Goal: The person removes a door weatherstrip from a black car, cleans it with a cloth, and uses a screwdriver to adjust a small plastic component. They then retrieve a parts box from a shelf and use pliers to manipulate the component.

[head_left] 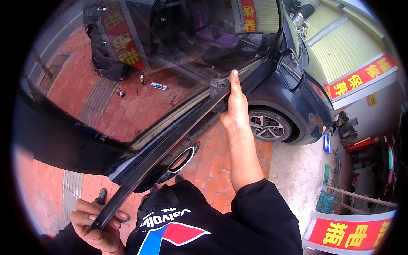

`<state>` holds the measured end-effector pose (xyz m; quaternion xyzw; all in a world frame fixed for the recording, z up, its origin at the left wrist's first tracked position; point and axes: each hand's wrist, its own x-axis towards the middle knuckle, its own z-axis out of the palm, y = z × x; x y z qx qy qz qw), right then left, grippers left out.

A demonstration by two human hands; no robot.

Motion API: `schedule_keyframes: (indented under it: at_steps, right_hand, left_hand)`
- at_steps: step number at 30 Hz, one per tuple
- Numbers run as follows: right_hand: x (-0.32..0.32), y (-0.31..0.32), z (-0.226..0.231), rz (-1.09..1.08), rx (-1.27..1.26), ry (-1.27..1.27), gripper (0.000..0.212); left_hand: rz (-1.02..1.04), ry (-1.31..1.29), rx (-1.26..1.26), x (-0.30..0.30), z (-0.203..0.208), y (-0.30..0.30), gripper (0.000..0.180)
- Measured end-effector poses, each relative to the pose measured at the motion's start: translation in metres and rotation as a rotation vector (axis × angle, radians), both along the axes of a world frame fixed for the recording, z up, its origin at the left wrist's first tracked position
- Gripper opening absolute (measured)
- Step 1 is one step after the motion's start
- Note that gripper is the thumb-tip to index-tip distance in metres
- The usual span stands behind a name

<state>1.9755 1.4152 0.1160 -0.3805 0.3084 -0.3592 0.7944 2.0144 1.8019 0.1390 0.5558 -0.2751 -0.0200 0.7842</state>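
A long black trim strip (159, 157) slants across the middle, along the lower edge of a dark car door's window (140, 110). My left hand (100, 223) is closed around the strip's near lower end, with dark-smudged fingers. At its far upper end, my right hand (235, 102) grips it, thumb lying along the top; the other fingers are mostly hidden behind. Below the strip, a chrome-edged oval handle (182, 159) sticks out from the door. Whether the strip touches the door along its length, I cannot tell.
Ahead to the right are the car's side mirror (291, 70) and front wheel (270, 125). A small bottle (143, 79) and a white tube (159, 86) show in the window glass. Red paving (212, 159) lies below; a green crate (325, 202) stands at the right.
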Motion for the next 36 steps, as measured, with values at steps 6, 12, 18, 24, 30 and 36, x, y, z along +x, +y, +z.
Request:
schedule_keyframes:
  at_steps: [6,12,18,24,30,36]
  right_hand:
    - [0.009,0.004,0.001,0.006,-0.009,0.000,0.052]
    - [0.010,0.002,-0.002,0.021,0.005,0.027,0.053]
    - [0.012,0.021,0.000,0.034,0.040,0.004,0.053]
    - [0.022,0.014,-0.002,-0.065,0.065,0.025,0.045]
    - [0.028,-0.027,-0.004,-0.119,0.108,-0.067,0.039]
    - [0.025,-0.022,-0.001,-0.101,0.054,0.022,0.040]
  left_hand:
    - [0.032,-0.022,0.027,0.010,0.005,0.001,0.039]
    - [0.027,-0.043,0.059,0.014,0.002,0.003,0.035]
    - [0.224,-0.151,0.109,0.016,0.011,0.015,0.035]
    - [0.148,-0.007,0.118,0.012,0.013,0.002,0.033]
    - [0.027,-0.137,0.177,0.025,0.046,-0.026,0.030]
    - [-0.050,-0.181,0.190,0.038,0.033,-0.015,0.022]
